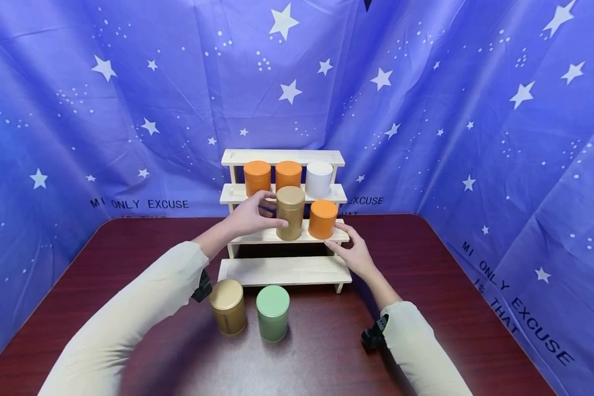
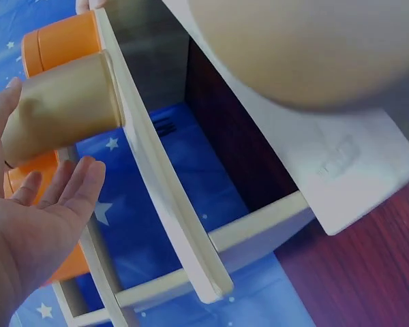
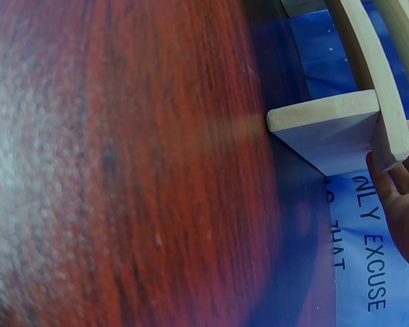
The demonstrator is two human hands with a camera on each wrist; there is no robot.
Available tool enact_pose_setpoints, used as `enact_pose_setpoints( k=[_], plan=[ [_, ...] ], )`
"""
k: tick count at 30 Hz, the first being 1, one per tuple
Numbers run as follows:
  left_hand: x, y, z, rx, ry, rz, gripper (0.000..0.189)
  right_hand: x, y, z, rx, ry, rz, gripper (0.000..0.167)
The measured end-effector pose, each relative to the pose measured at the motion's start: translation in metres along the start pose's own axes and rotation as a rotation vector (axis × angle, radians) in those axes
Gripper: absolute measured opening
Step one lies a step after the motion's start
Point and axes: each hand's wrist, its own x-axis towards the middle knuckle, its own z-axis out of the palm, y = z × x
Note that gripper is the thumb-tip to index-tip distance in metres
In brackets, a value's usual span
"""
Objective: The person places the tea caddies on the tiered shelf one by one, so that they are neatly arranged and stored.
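A tall gold tin (image 1: 290, 214) stands upright on the second step up of a pale wooden tiered shelf (image 1: 284, 271). My left hand (image 1: 257, 213) is at its left side, thumb by its front. In the left wrist view, the fingers (image 2: 78, 185) of that hand are stretched out and apart from the tin. Right of the gold tin, on the same step, sits a short orange tin (image 1: 323, 220). My right hand (image 1: 356, 254) grips the right end of this step, thumb at the front edge; in the right wrist view its fingers (image 3: 403, 204) are partly cut off.
On the step above stand two orange tins (image 1: 257, 179) and a white tin (image 1: 319, 180). On the dark red table (image 1: 326, 352), in front of the shelf, are a gold tin (image 1: 229, 308) near my left forearm and a green tin (image 1: 273, 313). Blue star-printed cloth (image 1: 178, 82) hangs behind.
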Motion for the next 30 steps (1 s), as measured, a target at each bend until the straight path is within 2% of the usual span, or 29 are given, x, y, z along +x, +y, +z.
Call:
enact_pose_setpoints(
  k=[7, 16, 24, 30],
  plan=[
    [-0.009, -0.013, -0.012, -0.029, -0.001, 0.035, 0.076, 0.001, 0.002, 0.000, -0.001, -0.002, 0.002, 0.056],
    [-0.028, -0.025, -0.023, -0.069, 0.013, 0.075, 0.071, 0.001, 0.000, 0.000, 0.011, -0.011, 0.012, 0.056],
    [-0.047, -0.039, -0.032, -0.040, 0.055, 0.106, 0.068, 0.001, -0.002, 0.001, 0.015, -0.009, 0.014, 0.056],
    [-0.060, -0.046, -0.036, -0.041, 0.062, 0.136, 0.063, 0.001, -0.005, 0.000, 0.014, -0.018, 0.010, 0.057]
  ],
)
